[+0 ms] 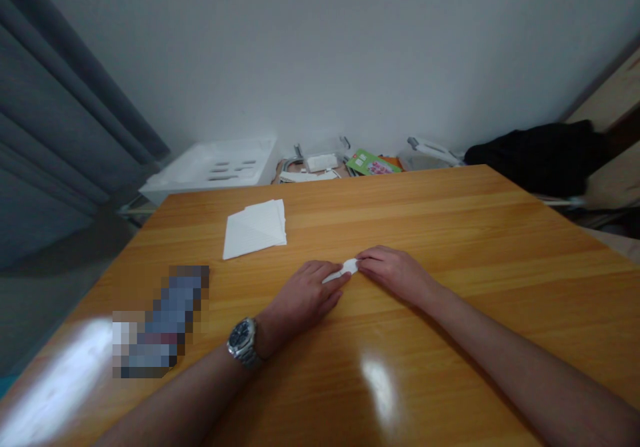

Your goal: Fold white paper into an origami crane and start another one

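Both my hands rest on a wooden table (450, 233) and meet over a small folded piece of white paper (345, 270). My left hand (305, 297), with a metal watch on its wrist, lies flat with its fingers pressed on the paper's left part. My right hand (393, 273) has its fingers curled and pinches the paper's right end. Most of the paper is hidden under the fingers. A stack of white napkins (255, 228) lies farther back to the left, apart from both hands.
A blurred-out object (160, 320) lies on the table's left side. Behind the far edge are a white plastic tray (215, 167), small clutter with a green packet (373, 162), and a black cloth (540, 157). A grey curtain (45, 133) hangs at left.
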### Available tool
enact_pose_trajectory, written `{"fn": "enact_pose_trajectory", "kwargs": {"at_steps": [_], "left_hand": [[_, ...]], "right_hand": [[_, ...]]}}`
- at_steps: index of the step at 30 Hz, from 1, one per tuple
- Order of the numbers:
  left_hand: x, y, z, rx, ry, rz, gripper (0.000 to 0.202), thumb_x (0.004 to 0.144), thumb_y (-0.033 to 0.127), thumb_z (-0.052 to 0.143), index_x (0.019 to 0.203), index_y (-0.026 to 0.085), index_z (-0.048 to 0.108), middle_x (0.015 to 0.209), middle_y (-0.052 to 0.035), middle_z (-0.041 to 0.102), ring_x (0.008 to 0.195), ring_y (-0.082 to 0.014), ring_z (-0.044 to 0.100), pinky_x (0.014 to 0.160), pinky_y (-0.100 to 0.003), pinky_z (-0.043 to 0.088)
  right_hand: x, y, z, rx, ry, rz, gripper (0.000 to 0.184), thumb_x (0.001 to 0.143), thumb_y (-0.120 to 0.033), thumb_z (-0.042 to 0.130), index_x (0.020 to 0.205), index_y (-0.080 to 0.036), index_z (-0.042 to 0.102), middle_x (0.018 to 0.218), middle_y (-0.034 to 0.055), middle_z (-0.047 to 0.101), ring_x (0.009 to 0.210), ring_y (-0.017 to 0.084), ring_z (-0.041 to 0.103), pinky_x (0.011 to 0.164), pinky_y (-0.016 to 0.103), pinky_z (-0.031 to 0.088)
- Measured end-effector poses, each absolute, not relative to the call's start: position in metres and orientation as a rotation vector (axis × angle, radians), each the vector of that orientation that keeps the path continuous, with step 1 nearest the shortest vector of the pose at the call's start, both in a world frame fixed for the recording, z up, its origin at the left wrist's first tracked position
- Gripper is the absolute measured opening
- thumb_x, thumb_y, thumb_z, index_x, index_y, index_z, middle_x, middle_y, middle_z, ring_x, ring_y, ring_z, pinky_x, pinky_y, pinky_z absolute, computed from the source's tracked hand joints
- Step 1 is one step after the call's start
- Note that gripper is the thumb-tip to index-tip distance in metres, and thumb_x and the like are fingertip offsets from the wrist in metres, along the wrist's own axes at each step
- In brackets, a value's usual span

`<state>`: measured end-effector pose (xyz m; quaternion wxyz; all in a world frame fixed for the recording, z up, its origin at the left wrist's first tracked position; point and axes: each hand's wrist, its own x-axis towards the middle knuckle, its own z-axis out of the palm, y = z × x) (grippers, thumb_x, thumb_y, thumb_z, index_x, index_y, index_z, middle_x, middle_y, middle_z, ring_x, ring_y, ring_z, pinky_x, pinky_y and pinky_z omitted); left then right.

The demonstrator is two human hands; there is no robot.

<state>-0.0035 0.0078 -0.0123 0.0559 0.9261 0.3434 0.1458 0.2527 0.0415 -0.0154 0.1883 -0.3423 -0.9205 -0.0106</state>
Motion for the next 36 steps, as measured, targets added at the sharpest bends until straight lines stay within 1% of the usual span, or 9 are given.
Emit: {"fn": "enact_pose_trajectory", "kwargs": {"at_steps": [8,15,20,23,27,29,31,33,36], "left_hand": [[-0.004,0.01,-0.016,2.835,1.016,0.485,0.038,0.097,0.024,0.054,0.135,0.022,0.057,0.131,-0.011,0.061,0.116,-0.0252,0.058,0.103,-0.043,0.047],[-0.004,0.009,-0.012,2.816,0.981,0.477,0.039,0.098,0.025,0.053,0.137,0.022,0.055,0.133,-0.0099,0.061,0.118,-0.0247,0.058,0.104,-0.043,0.045],[-0.003,0.008,-0.007,2.831,0.977,0.447,0.034,0.1,0.025,0.05,0.134,0.021,0.057,0.134,-0.0104,0.062,0.12,-0.024,0.057,0.105,-0.043,0.044],[-0.001,0.006,-0.003,2.847,0.998,0.401,0.035,0.1,0.028,0.051,0.133,0.02,0.057,0.135,-0.0103,0.061,0.122,-0.0249,0.056,0.107,-0.044,0.042],[0.0,0.004,0.003,2.853,1.012,0.356,0.038,0.099,0.035,0.053,0.135,0.022,0.056,0.135,-0.0095,0.062,0.123,-0.0258,0.056,0.107,-0.045,0.04],[0.0,0.003,0.004,2.854,1.018,0.355,0.041,0.099,0.036,0.054,0.137,0.022,0.055,0.135,-0.0099,0.062,0.123,-0.026,0.055,0.107,-0.045,0.039],[0.0,0.002,0.004,2.851,1.026,0.354,0.043,0.098,0.037,0.055,0.138,0.022,0.053,0.134,-0.0098,0.062,0.122,-0.0259,0.056,0.106,-0.045,0.039],[0.0,0.002,0.004,2.849,1.034,0.348,0.043,0.097,0.037,0.056,0.137,0.023,0.054,0.134,-0.0092,0.062,0.119,-0.0257,0.057,0.105,-0.045,0.04],[0.001,0.002,0.004,2.847,1.039,0.338,0.041,0.097,0.038,0.056,0.136,0.023,0.055,0.134,-0.0087,0.062,0.116,-0.0255,0.058,0.105,-0.045,0.04]], "right_hand": [[0.251,0.041,-0.015,-0.957,-2.604,-0.078,0.012,0.095,-0.015,0.061,0.098,-0.016,0.073,0.103,0.0083,0.075,0.094,0.022,0.07,0.08,0.032,0.058],[0.253,0.042,-0.02,-0.959,-2.584,-0.062,0.014,0.096,-0.015,0.059,0.101,-0.017,0.072,0.108,0.0085,0.074,0.097,0.022,0.07,0.083,0.034,0.059],[0.255,0.04,-0.019,-0.964,-2.571,0.023,0.017,0.096,-0.017,0.058,0.101,-0.018,0.074,0.112,0.0093,0.074,0.101,0.022,0.07,0.089,0.035,0.058],[0.256,0.037,-0.016,-0.976,-2.564,0.105,0.022,0.099,-0.022,0.054,0.109,-0.018,0.073,0.117,0.0091,0.073,0.106,0.022,0.069,0.094,0.037,0.057],[0.256,0.031,-0.011,-1.001,-2.557,0.206,0.029,0.102,-0.029,0.05,0.124,-0.02,0.068,0.122,0.0086,0.071,0.111,0.022,0.067,0.098,0.038,0.055],[0.254,0.027,-0.007,-1.017,-2.568,0.217,0.036,0.102,-0.034,0.05,0.134,-0.023,0.061,0.128,0.0096,0.068,0.116,0.024,0.064,0.1,0.041,0.053],[0.251,0.023,-0.004,-1.029,-2.604,0.19,0.045,0.101,-0.04,0.051,0.143,-0.023,0.053,0.13,0.0122,0.065,0.117,0.027,0.061,0.1,0.045,0.052],[0.249,0.019,-0.003,-1.041,-2.649,0.178,0.051,0.1,-0.045,0.051,0.145,-0.023,0.05,0.128,0.0135,0.064,0.116,0.029,0.06,0.098,0.048,0.052],[0.246,0.014,-0.004,-1.084,-2.673,0.169,0.052,0.1,-0.048,0.047,0.146,-0.024,0.049,0.128,0.0148,0.061,0.117,0.03,0.058,0.099,0.05,0.05]]}}
